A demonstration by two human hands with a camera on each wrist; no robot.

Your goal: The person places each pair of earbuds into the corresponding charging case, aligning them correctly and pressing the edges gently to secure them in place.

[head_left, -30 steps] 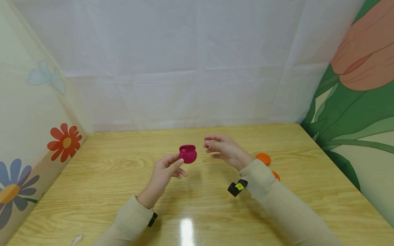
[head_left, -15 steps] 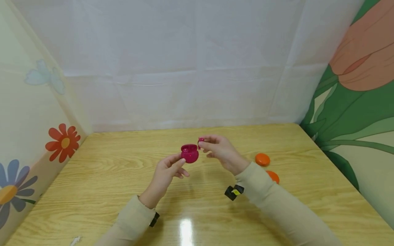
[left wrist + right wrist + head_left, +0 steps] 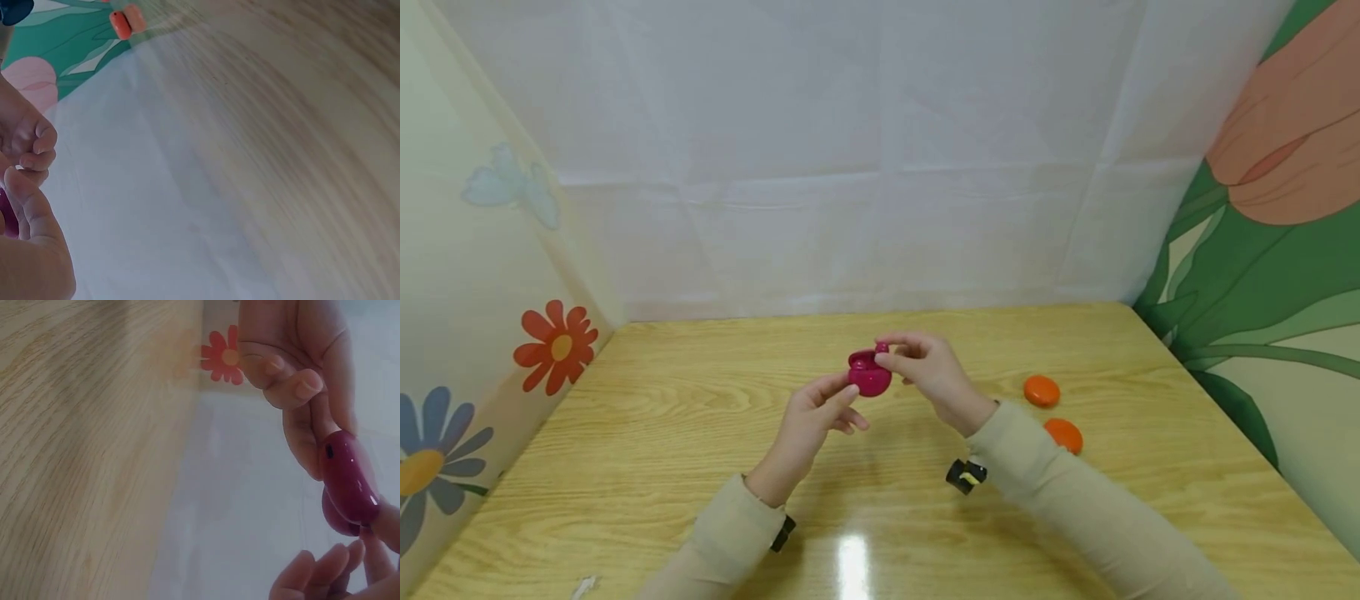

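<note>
A magenta earbud case with its lid up is pinched between the thumb and fingers of my left hand, held above the table. One earbud shows in the left side of the case. Between thumb and forefinger, my right hand pinches another magenta earbud at the right side of the opening. Whether that earbud touches its slot is hidden by the fingertips. In the right wrist view the case is seen from its underside, a dark port on its shell.
Two orange round objects lie on the wooden table beside my right forearm. A small white item is at the front left. A white cloth wall stands behind, with flower-printed panels at both sides.
My right hand has moved left, bringing its earbud from beside the case to over its opening. My left hand and the case have shifted slightly right.
</note>
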